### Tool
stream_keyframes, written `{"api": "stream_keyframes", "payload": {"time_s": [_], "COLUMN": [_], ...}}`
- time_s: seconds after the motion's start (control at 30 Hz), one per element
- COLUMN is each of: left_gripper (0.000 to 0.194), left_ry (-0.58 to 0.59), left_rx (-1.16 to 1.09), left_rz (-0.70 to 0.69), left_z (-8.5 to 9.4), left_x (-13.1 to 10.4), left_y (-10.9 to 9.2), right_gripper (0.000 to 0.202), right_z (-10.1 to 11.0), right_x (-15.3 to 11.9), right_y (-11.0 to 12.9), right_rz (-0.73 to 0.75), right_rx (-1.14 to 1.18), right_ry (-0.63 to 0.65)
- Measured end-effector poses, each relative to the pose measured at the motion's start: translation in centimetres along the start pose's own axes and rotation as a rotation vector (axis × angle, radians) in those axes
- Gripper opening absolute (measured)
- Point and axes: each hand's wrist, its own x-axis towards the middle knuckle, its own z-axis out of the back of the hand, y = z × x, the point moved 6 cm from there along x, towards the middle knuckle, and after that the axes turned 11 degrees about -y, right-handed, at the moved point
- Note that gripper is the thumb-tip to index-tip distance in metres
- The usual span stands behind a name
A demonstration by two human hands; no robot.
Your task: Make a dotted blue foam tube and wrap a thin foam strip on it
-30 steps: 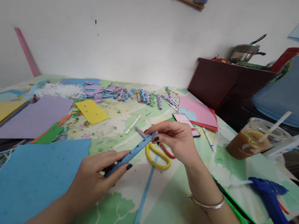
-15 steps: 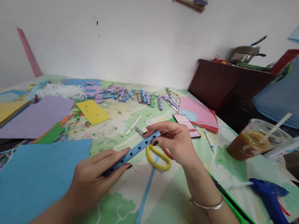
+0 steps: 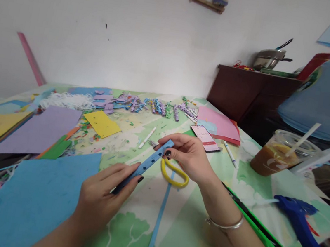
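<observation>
Between my two hands is a narrow blue paper strip [image 3: 149, 161] with a row of dark dots along it, tilted up to the right. My left hand [image 3: 108, 185] grips its lower end between thumb and fingers. At the upper end, my right hand [image 3: 187, 154] pinches it with thumb and fingertips. Under the right hand lie scissors with a yellow handle [image 3: 173, 181], their blades partly hidden. A plain thin blue paper strip [image 3: 159, 218] runs from the scissors toward the table's front.
A large blue sheet [image 3: 44, 192], a purple sheet [image 3: 39, 128] and a yellow piece [image 3: 102, 124] lie left. Rolled paper pieces [image 3: 155, 107] line the back. Rightward are a phone [image 3: 205, 137], an iced drink [image 3: 273, 153], a blue glue gun [image 3: 296, 219] and a green cutter [image 3: 260, 230].
The dotted strip and both hands have shifted slightly left, and the right thumb has slid a little along the strip. The hold of both hands stays the same.
</observation>
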Motion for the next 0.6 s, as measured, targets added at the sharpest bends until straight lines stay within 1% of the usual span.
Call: {"api": "stream_keyframes", "payload": {"time_s": [0.2, 0.4, 0.5, 0.6], "left_gripper": [0.015, 0.014, 0.012, 0.012], "left_ry": [-0.006, -0.032, -0.032, -0.022], "left_rx": [-0.038, -0.057, -0.044, -0.027], "left_rz": [-0.006, -0.015, 0.007, 0.045], "left_z": [0.14, 0.21, 0.20, 0.14], "left_x": [0.25, 0.24, 0.21, 0.18], "left_y": [-0.32, -0.41, -0.28, 0.03], "right_gripper": [0.018, 0.018, 0.018, 0.022], "right_z": [-0.20, -0.14, -0.05, -0.05], "right_x": [0.16, 0.21, 0.19, 0.18], "right_y": [-0.01, -0.27, -0.42, -0.52], "right_rz": [0.015, 0.023, 0.016, -0.008], "right_rx": [-0.005, -0.001, 0.006, 0.012], "right_ry": [-0.060, -0.083, -0.086, -0.085]}}
